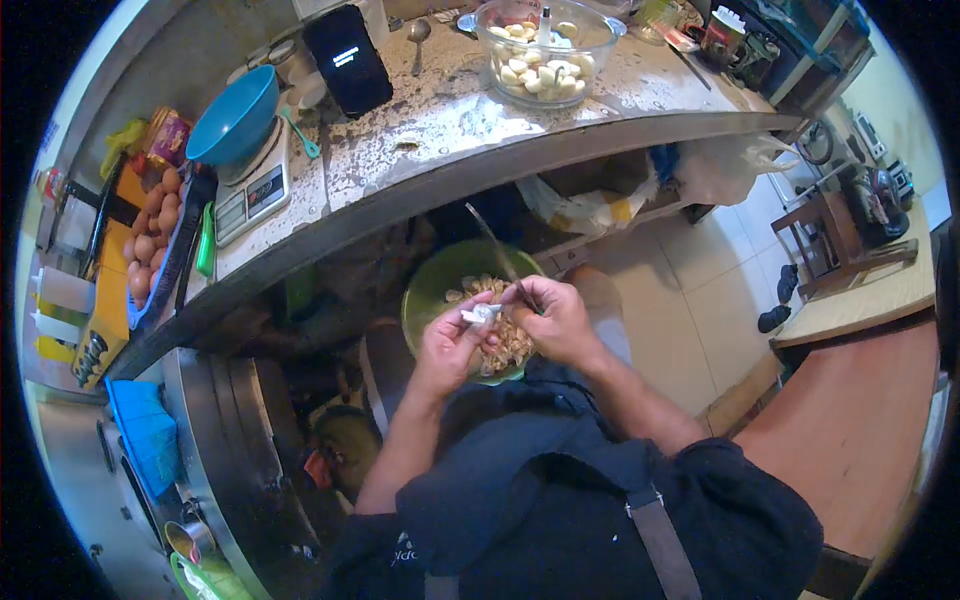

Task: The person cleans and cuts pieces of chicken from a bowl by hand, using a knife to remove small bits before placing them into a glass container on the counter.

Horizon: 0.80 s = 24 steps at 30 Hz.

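Note:
Between the fingertips of my left hand (450, 337) is a whitish garlic piece (480, 315) with loose papery skin. My right hand (553, 319) grips a knife (495, 241), its narrow blade pointing up and away from me, and its fingers meet the garlic. Both hands are over a green basin (424, 289) at my lap. Brownish unpeeled garlic cloves and skins (514, 349) lie in the basin, partly covered by my hands. On the counter beyond, a clear glass bowl (551, 94) holds many pale peeled garlic cloves (529, 67).
The counter's front edge (465, 176) runs just past the basin. On it are a phone (347, 64), a spoon (418, 45), a kitchen scale (255, 199) under a blue bowl (236, 116), and brown eggs (154, 225) in a tray. A wooden chair (832, 240) stands at right.

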### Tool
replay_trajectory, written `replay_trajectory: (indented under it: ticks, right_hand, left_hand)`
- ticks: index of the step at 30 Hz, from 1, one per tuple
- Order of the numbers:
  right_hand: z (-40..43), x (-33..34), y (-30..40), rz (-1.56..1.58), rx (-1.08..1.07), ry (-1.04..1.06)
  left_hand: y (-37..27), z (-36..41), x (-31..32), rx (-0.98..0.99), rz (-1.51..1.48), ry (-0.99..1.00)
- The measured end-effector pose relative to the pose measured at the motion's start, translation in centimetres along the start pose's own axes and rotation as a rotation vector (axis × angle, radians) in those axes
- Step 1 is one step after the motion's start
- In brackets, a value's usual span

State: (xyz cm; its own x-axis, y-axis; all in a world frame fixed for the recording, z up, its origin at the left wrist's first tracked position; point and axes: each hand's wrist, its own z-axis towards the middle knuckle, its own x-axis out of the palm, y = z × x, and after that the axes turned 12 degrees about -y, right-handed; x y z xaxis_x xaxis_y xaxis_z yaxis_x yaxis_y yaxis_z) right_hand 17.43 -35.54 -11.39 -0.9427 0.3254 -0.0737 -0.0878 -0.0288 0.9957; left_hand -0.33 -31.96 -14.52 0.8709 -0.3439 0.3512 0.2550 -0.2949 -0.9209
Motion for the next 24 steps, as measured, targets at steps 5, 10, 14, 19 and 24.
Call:
replay_trajectory:
  ticks: [5,10,14,19,24]
  right_hand:
    - [1.4,-1.0,-1.8,0.067,0.037,-0.098]
    - [1.6,-1.1,-4.6,-0.045,0.024,-0.050]
    - [1.5,-0.6,-6.1,-0.186,0.084,0.043]
    - [1.2,-0.4,-6.1,-0.393,0.128,0.088]
    - [1.0,-0.3,-6.7,-0.416,-0.213,0.003]
  left_hand:
    - [-1.2,-0.1,-0.8,0.473,0.621,-0.163]
    - [-1.6,0.5,-1.9,0.525,0.765,-0.266]
    - [-1.2,0.6,-1.9,0.464,0.736,-0.224]
    - [0.8,0.7,-1.8,0.231,0.340,-0.268]
    - [0.1,0.7,-1.0,0.126,0.263,-0.270]
